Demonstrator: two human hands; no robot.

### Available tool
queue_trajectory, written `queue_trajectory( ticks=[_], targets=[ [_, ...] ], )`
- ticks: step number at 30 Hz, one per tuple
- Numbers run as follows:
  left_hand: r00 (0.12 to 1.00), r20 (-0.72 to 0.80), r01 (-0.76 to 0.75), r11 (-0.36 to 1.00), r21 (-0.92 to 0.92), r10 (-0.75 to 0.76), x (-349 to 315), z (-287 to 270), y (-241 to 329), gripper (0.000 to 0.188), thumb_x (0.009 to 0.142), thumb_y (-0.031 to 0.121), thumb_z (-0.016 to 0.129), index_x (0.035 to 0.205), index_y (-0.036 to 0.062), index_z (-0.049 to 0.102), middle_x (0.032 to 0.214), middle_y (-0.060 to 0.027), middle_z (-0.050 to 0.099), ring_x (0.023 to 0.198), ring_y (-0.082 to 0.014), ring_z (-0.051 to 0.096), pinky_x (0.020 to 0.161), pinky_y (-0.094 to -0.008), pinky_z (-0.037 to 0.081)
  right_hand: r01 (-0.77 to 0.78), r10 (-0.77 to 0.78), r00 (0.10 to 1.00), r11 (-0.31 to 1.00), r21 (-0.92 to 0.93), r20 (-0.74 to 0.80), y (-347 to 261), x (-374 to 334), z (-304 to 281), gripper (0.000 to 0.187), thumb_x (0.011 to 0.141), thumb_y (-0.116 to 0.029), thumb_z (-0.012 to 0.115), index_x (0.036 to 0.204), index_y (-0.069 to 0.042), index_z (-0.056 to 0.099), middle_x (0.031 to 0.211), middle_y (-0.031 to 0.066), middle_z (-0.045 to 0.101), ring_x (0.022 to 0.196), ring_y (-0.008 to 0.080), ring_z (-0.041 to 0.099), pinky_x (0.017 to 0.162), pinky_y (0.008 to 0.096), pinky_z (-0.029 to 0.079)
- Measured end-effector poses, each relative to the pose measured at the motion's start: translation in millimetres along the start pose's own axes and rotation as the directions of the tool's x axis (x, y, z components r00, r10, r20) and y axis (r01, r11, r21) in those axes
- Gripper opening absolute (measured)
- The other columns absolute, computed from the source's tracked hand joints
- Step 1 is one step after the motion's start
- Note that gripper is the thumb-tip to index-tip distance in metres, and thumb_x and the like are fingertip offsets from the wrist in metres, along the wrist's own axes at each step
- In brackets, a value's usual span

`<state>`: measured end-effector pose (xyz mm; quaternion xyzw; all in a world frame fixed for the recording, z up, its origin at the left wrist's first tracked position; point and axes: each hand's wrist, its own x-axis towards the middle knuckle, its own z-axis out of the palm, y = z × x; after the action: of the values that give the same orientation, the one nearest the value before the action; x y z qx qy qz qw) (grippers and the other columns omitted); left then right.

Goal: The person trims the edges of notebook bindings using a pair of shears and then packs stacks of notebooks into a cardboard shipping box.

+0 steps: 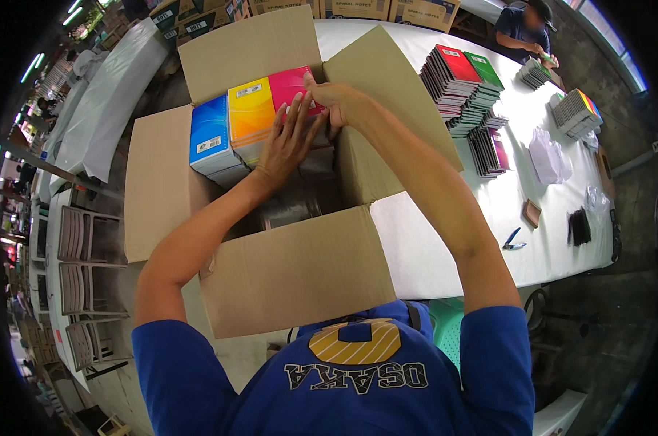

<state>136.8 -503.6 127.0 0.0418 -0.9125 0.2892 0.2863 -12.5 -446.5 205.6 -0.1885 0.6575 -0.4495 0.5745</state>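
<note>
Near the frame's upper centre, pink notebooks (pixel 285 81) sat in an open carton (pixel 293 269); the left hand (pixel 285 149) lay against them, fingers slightly spread; whether the right hand (pixel 332 100) pinched their edge, I couldn't tell.

Left hand (pixel 289 145) covers part of the pink notebooks (pixel 289 79), left forearm (pixel 216 221) hides some of the cardboard box's (pixel 293 269) interior, blue T-shirt (pixel 293 407) runs off below, brown cartons (pixel 354 7) sliced up top!
</note>
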Motion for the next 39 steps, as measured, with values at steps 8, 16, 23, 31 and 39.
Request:
queue_trajectory(
  ticks=[8, 16, 23, 31, 39],
  targets=[
    [0.997, -0.043, -0.062, 0.997, -0.04, 0.06, 2.8, 1.8, -12.9, 0.064, 0.083, 0.011, 0.05, 0.146, 0.0096, 0.038, 0.154, -0.0206, 0.027, 0.144, -0.0342, 0.027, 0.117, -0.0503, 0.018, 0.011, 0.022, 0.989, 0.974, 0.228, -0.145, 13.2, 5.3, -0.8, 0.093, 0.088, -0.076, 0.029, 0.154, -0.014, 0.007, 0.158, 0.0232, 0.004, 0.145, 0.0451, 0.003, 0.109, 0.0681, 0.009],
    [0.998, -0.057, 0.017, 0.998, -0.059, -0.02, 8.1, -7.5, -25.8, 0.062, 0.085, 0.018, 0.052, 0.146, 0.0168, 0.04, 0.155, -0.0079, 0.03, 0.144, -0.0234, 0.028, 0.114, -0.0497, 0.022, 0.093, -0.087, 0.996, 0.898, 0.429, -0.032, 66.2, -43.4, 26.7, 0.103, 0.084, -0.081, 0.029, 0.154, -0.01, 0.003, 0.157, 0.0274, 0.005, 0.145, 0.0452, 0.005, 0.114, 0.0601, 0.009],
    [0.996, -0.093, -0.018, 0.999, -0.03, 0.015, 21.4, -0.7, -27.3, 0.066, 0.082, 0.021, 0.056, 0.146, 0.0166, 0.04, 0.155, -0.0074, 0.03, 0.144, -0.0256, 0.027, 0.115, -0.0528, 0.017, 0.287, -0.393, 0.919, 0.704, 0.649, 0.02, 75.7, -13.3, 36.3, 0.115, 0.075, -0.077, 0.055, 0.154, -0.014, 0.001, 0.16, 0.0166, 0.002, 0.146, 0.0369, 0.004, 0.116, 0.0551, 0.011],
    [0.999, 0.047, 0.026, 0.865, -0.501, -0.002, 10.3, -14.4, -46.0, 0.079, 0.077, 0.011, 0.062, 0.149, 0.007, 0.029, 0.159, -0.0131, 0.019, 0.145, -0.0316, 0.022, 0.116, -0.0471, 0.022, 0.341, -0.187, 0.94, 0.56, 0.755, -0.286, 60.3, -19.0, 55.3, 0.101, 0.074, -0.073, 0.061, 0.149, -0.014, 0.028, 0.156, 0.0134, 0.023, 0.144, 0.0291, 0.016, 0.115, 0.0534, 0.018],
    [0.925, 0.252, 0.363, 0.464, -0.808, -0.283, 8.1, -9.1, -66.9, 0.052, 0.098, 0.021, 0.05, 0.143, 0.0015, 0.036, 0.147, -0.0216, 0.039, 0.134, -0.0356, 0.04, 0.11, -0.0416, 0.031, 0.368, -0.376, 0.893, 0.292, 0.883, -0.248, 64.1, 9.6, 59.8, 0.071, 0.072, -0.049, 0.08, 0.125, -0.01, 0.054, 0.123, 0.0074, 0.058, 0.111, 0.0222, 0.056, 0.097, 0.042, 0.045]
  ],
)
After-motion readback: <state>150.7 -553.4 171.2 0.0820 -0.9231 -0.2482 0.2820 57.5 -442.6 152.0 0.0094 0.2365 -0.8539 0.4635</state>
